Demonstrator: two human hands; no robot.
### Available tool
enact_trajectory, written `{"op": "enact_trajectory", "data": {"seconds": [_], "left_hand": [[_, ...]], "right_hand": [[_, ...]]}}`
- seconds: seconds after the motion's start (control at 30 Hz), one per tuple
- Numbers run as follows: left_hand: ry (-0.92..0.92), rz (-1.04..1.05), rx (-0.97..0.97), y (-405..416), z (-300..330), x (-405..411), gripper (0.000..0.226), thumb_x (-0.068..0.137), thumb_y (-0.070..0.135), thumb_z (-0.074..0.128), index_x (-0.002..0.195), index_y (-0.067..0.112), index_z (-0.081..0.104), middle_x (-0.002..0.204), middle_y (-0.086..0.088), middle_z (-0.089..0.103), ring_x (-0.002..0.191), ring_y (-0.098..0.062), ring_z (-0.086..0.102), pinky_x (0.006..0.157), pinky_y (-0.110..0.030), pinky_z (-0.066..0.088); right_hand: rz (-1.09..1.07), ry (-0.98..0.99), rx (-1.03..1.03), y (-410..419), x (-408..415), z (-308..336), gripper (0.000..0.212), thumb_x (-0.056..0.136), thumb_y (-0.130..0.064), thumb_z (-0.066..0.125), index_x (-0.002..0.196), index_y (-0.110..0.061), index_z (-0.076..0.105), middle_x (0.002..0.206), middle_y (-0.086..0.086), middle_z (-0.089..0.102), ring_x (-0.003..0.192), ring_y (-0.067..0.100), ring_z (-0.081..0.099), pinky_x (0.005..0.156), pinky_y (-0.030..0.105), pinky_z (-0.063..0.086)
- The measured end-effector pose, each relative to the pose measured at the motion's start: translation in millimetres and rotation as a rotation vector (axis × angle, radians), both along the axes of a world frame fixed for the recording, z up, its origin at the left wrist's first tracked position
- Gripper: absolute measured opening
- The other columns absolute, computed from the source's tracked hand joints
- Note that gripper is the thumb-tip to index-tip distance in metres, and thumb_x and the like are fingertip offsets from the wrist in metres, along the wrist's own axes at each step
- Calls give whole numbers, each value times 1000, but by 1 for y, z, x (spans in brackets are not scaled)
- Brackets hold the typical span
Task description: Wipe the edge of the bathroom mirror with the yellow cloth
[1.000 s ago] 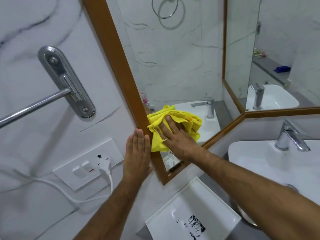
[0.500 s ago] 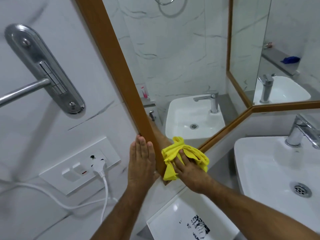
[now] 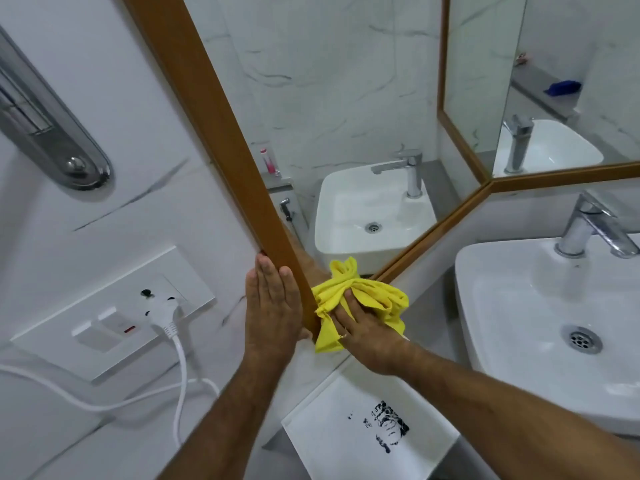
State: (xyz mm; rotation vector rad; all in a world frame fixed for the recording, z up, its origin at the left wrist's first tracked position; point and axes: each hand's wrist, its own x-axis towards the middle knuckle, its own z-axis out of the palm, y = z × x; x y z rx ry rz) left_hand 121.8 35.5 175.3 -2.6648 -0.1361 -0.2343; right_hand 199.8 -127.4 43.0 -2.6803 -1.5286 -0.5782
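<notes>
The bathroom mirror (image 3: 346, 98) has a brown wooden frame (image 3: 214, 133) running diagonally down to a bottom corner. The crumpled yellow cloth (image 3: 363, 296) is pressed against that bottom corner of the frame. My right hand (image 3: 363, 327) lies flat on the cloth and holds it against the mirror's edge. My left hand (image 3: 273, 306) rests flat on the wall, fingers together, touching the outer side of the frame.
A white socket plate (image 3: 104, 320) with a white plug (image 3: 164, 310) and cable sits left of my hands. A chrome towel-bar mount (image 3: 52, 133) is at upper left. A white basin (image 3: 540, 323) with a chrome tap (image 3: 588, 226) is at right, and a white box (image 3: 367, 427) lies below.
My right hand has slid the yellow cloth down along the frame from the mirror's lower left area to its bottom corner. My left hand stays flat beside the frame.
</notes>
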Motion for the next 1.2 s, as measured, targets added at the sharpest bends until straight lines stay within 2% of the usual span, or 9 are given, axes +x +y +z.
{"op": "enact_trajectory", "data": {"seconds": [0.07, 0.27, 0.37, 0.47, 0.73, 0.87, 1.0, 1.1, 1.2], "left_hand": [[-2, 19, 5, -5, 0, -1, 164, 33, 77, 81, 141, -19, 4, 147, -51, -17, 139, -56, 4, 117, -61, 13], [168, 32, -167, -21, -38, -51, 155, 21, 63, 92, 142, -14, 33, 148, -40, 34, 139, -50, 35, 110, -58, 40], [296, 74, -300, -21, -76, -93, 147, 12, 65, 92, 131, -12, 53, 141, -34, 48, 129, -48, 50, 96, -58, 53], [378, 90, -330, -19, -100, -117, 142, 9, 67, 90, 124, -11, 60, 134, -31, 57, 121, -47, 58, 87, -58, 57], [378, 60, -311, -21, -121, -123, 123, 35, 61, 93, 127, -12, 57, 135, -33, 55, 124, -49, 55, 90, -61, 55], [375, 24, -294, -22, -133, -127, 116, 40, 56, 93, 127, -12, 58, 135, -34, 55, 124, -49, 55, 91, -62, 54], [377, -5, -267, -21, -153, -145, 113, 38, 53, 94, 124, -12, 60, 133, -34, 56, 123, -48, 56, 100, -61, 49], [338, -16, -266, -19, -164, -153, 114, 31, 51, 96, 121, -11, 63, 131, -35, 57, 120, -48, 58, 111, -56, 25], [344, -17, -273, -23, -166, -153, 109, 39, 52, 94, 123, -9, 62, 134, -35, 55, 123, -49, 56, 105, -59, 44]], "right_hand": [[21, 24, -72, -11, -10, -8, 71, 89, -10, 41, 151, 2, 9, 158, 28, 13, 139, 60, 7, 109, 67, 26], [126, 339, -160, -41, -7, 38, 57, 87, 0, 48, 143, -12, 41, 155, 13, 33, 147, 36, 18, 119, 45, 20], [60, 454, -223, -49, -15, 58, 37, 81, 1, 52, 112, -16, 62, 117, 13, 65, 113, 35, 59, 89, 45, 49], [-13, 510, -223, -57, -21, 63, 19, 80, -7, 55, 95, -14, 63, 97, 13, 69, 93, 35, 63, 73, 41, 51], [-6, 177, -228, -48, -54, 1, 6, 79, -14, 66, 79, -19, 62, 80, 2, 67, 83, 27, 65, 75, 36, 53], [-27, 166, -369, -52, -93, -77, 16, 82, -29, 58, 88, -31, 72, 113, -5, 72, 106, 21, 68, 83, 39, 58], [-289, 526, -451, -52, -141, -120, 39, 61, -40, 72, 100, -36, 74, 115, -2, 73, 98, 22, 72, 74, 35, 60], [-256, 668, -423, -50, -136, -115, 62, 80, -23, 63, 140, -21, 46, 153, 18, 38, 137, 42, 39, 107, 53, 38], [-226, 739, -404, -48, -121, -102, 76, 83, -13, 59, 149, -8, 21, 160, 21, 13, 145, 44, 14, 115, 54, 19]]}}
